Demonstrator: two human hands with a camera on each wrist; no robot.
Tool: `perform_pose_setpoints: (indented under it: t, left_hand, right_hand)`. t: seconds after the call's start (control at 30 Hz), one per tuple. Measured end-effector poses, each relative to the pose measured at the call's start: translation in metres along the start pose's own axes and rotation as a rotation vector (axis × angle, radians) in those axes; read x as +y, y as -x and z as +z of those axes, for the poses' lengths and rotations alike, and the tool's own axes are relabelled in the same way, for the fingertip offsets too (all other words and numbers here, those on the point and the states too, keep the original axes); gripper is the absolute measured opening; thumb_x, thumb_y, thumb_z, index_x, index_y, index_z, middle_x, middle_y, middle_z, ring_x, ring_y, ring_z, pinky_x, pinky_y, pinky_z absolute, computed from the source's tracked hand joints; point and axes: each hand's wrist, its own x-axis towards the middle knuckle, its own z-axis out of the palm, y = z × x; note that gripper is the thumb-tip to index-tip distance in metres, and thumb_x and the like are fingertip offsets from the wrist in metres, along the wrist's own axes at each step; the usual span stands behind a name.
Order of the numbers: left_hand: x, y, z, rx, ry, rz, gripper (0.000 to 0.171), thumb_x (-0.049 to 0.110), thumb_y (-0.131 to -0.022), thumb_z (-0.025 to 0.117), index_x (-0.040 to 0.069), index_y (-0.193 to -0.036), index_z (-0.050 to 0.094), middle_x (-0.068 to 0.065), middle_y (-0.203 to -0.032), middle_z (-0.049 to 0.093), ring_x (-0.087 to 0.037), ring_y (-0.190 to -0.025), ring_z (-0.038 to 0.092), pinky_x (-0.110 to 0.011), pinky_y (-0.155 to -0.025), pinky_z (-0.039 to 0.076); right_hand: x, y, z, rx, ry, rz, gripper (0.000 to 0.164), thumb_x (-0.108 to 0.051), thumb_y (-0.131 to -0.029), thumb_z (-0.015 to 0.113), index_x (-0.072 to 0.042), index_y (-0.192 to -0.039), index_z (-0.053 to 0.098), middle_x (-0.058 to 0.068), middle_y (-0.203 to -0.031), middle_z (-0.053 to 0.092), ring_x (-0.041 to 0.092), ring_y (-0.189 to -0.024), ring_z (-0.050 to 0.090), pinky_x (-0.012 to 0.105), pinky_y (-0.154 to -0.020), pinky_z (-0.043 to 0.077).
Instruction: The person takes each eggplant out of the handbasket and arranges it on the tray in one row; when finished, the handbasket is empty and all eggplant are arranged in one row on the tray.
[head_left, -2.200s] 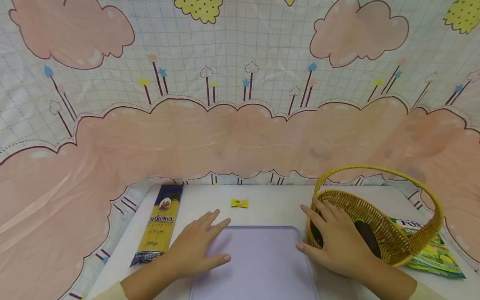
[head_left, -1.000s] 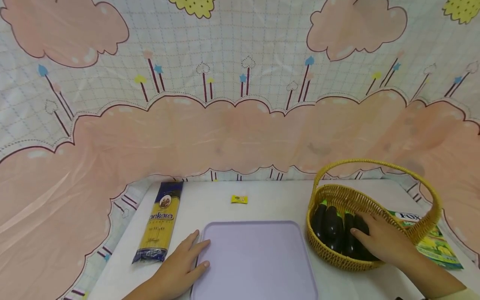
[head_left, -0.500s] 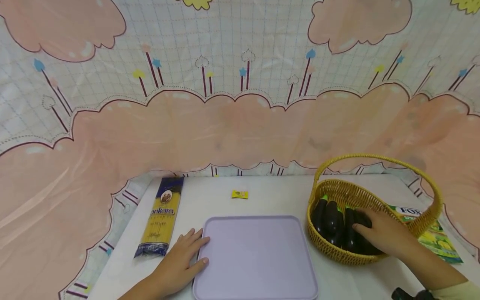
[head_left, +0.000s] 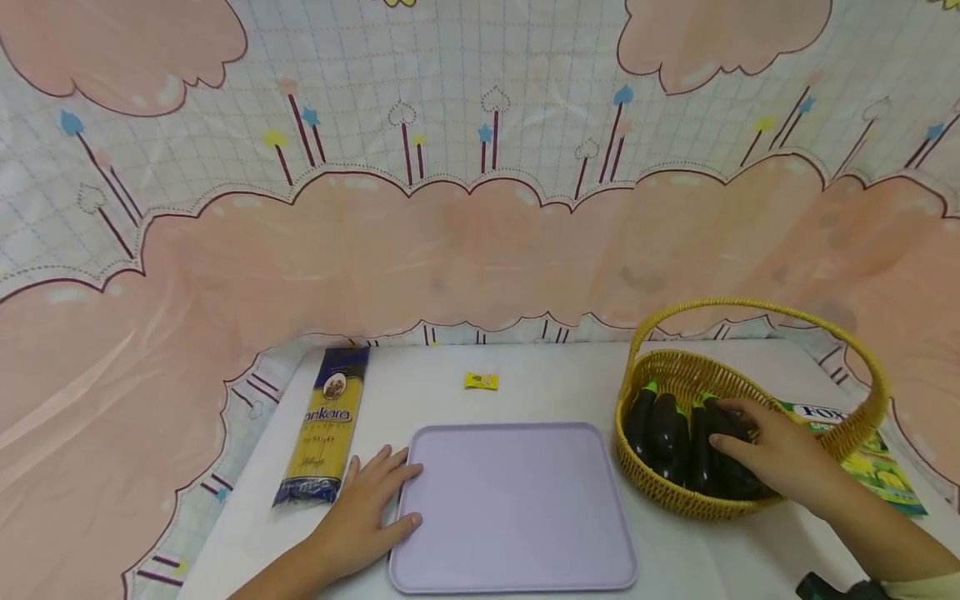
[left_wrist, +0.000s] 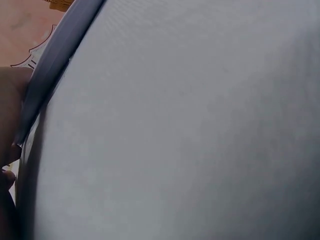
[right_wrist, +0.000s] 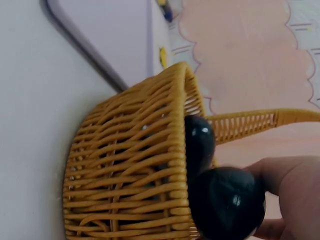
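At the right, a yellow wicker basket with a tall handle holds several dark eggplants. My right hand reaches in over the basket's right side and grips the rightmost eggplant, thumb on one side and fingers on the other. The rounded end of that eggplant shows above the rim in the right wrist view. My left hand rests at the left edge of a pale purple tray, its fingers extended and its thumb over the rim. In the left wrist view that hand is mostly out of frame.
A pack of spaghetti lies left of the tray. A small yellow wrapped packet lies behind it. A green and yellow bag lies partly behind the basket. A patterned cloth hangs at the back of the white table.
My right hand has gone from above the basket down into it and taken hold of an eggplant. My left hand has come down to the tray's left edge. The head view has tilted slightly.
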Motion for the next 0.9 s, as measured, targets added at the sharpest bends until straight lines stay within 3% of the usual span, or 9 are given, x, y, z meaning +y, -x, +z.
perform_pose_setpoints:
  t: [0.23,0.37,0.6,0.73,0.9]
  left_hand:
    - [0.000,0.000,-0.002,-0.009,0.000,-0.004,0.070,0.056,-0.092,0.077,0.024,-0.152,0.060,-0.010,-0.169,0.041,-0.041,-0.161,0.024,-0.076,-0.124,-0.002]
    - [0.000,-0.001,-0.004,-0.005,-0.004,0.013,0.072,0.057,-0.091,0.077,0.024,-0.152,0.060,-0.011,-0.169,0.041,-0.042,-0.161,0.023,-0.078,-0.122,-0.003]
    - [-0.003,0.000,-0.007,0.012,0.066,0.046,0.065,0.045,-0.096,0.075,0.020,-0.153,0.059,-0.013,-0.166,0.045,-0.044,-0.160,0.024,-0.078,-0.122,-0.004]
    - [-0.007,0.005,-0.009,-0.021,0.141,0.051,0.063,0.034,-0.098,0.073,0.017,-0.157,0.055,-0.014,-0.166,0.045,-0.044,-0.161,0.021,-0.076,-0.123,-0.007]
    - [-0.011,0.006,-0.014,-0.079,0.167,0.071,0.070,0.036,-0.100,0.072,0.015,-0.162,0.048,-0.011,-0.171,0.037,-0.044,-0.162,0.018,-0.074,-0.123,-0.009]
  right_hand:
    - [-0.012,0.012,-0.005,-0.089,-0.311,0.063,0.073,-0.038,-0.106,0.068,-0.004,-0.162,0.036,0.034,-0.136,0.054,0.029,-0.095,0.066,0.039,-0.066,0.060]
    - [-0.017,0.016,-0.006,-0.124,-0.469,0.065,0.073,-0.032,-0.107,0.068,-0.005,-0.164,0.031,0.037,-0.146,0.045,0.034,-0.110,0.068,0.042,-0.078,0.066]
    - [-0.024,0.021,-0.004,-0.161,-0.565,0.078,0.073,-0.029,-0.106,0.069,-0.010,-0.165,0.030,0.033,-0.151,0.045,0.034,-0.115,0.062,0.042,-0.079,0.064]
    - [-0.031,0.026,0.005,-0.199,-0.671,0.093,0.069,-0.025,-0.105,0.071,-0.013,-0.163,0.035,0.030,-0.150,0.045,0.032,-0.117,0.061,0.043,-0.082,0.064]
    - [-0.040,0.031,0.016,-0.212,-0.795,0.025,0.058,-0.019,-0.106,0.068,-0.022,-0.160,0.044,0.029,-0.148,0.046,0.030,-0.118,0.063,0.046,-0.085,0.064]
